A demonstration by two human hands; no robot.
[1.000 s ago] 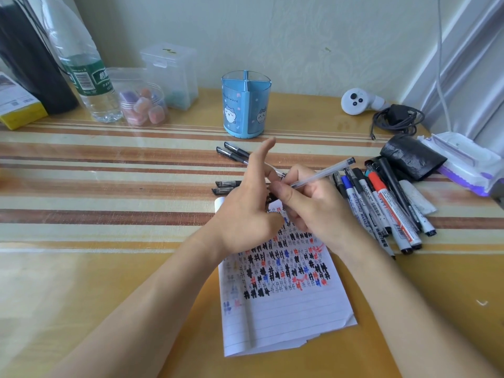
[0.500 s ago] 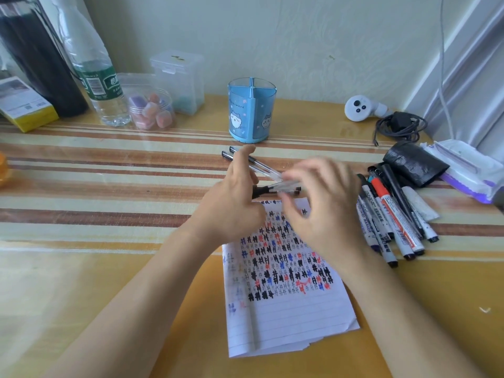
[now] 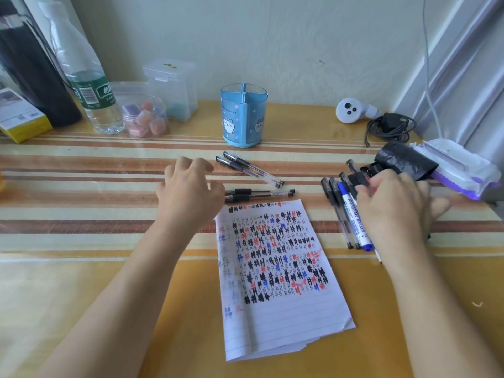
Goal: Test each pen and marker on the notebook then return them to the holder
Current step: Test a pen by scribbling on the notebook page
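Observation:
The lined notebook point(image 3: 286, 317), covered with black, red and blue test marks, lies at the centre. The blue divided holder point(image 3: 243, 118) stands empty behind it. Two black gel pens point(image 3: 251, 170) lie slanted in front of the holder. Two more capped pens point(image 3: 259, 193) lie side by side just above the notebook's top edge. My left hand point(image 3: 188, 192) hovers left of these with loosely curled fingers and holds nothing. My right hand point(image 3: 395, 211) lies over the pile of markers point(image 3: 354, 222) at the right, fingertips on a dark marker, and hides most of the pile.
A water bottle point(image 3: 87, 85), clear plastic boxes point(image 3: 144, 115) and a yellow box point(image 3: 21, 124) stand at the back left. At the right are a white controller point(image 3: 351, 110), a coiled charger cable point(image 3: 390, 129), a black pouch point(image 3: 403, 159) and a wet-wipe pack point(image 3: 461, 167).
The pen held between both hands now lies above the notebook. My right hand has moved right onto the marker pile. My left hand has let go and drawn back left.

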